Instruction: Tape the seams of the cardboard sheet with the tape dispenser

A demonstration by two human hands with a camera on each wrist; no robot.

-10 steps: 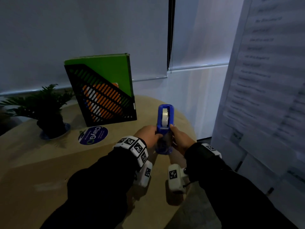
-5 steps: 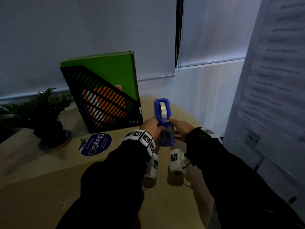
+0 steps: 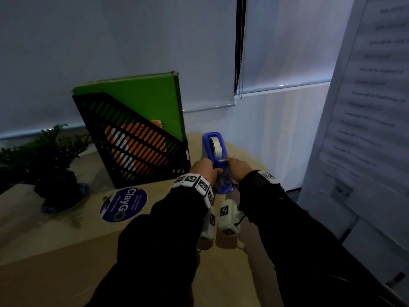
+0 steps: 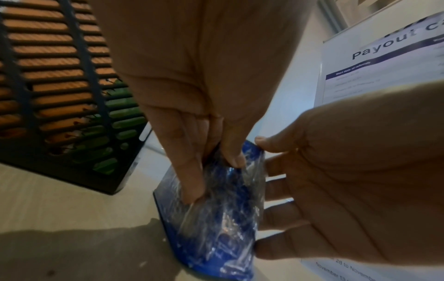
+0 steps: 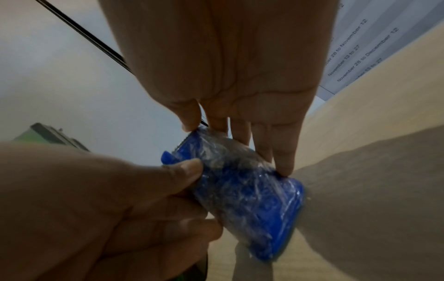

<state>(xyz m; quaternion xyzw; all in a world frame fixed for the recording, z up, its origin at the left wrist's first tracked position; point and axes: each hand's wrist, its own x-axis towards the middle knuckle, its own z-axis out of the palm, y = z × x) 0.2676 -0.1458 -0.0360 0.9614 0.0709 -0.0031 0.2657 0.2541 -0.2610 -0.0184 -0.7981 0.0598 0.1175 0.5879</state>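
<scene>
I hold a blue tape dispenser [image 3: 215, 149] with a white roll in both hands, just above the far right part of the wooden table [image 3: 26, 229]. Its near end is wrapped in crinkled clear film [image 4: 216, 218]. My left hand [image 3: 203, 168] grips its left side, thumb and finger pinching into the film. My right hand [image 3: 240, 168] grips the right side, with its thumb on the top edge and fingers [image 5: 283, 167] along the flank. A tan sheet that looks like cardboard [image 3: 55, 280] lies at the near left, under my left arm.
A black mesh file rack [image 3: 132, 147] holding a green folder stands just left of the dispenser. A potted plant [image 3: 51, 165] and a round blue sticker [image 3: 124, 204] are further left. A white printed board [image 3: 365, 129] stands past the table's right edge.
Both hands have carried the dispenser a little farther away, closer to the file rack. Both grips look the same.
</scene>
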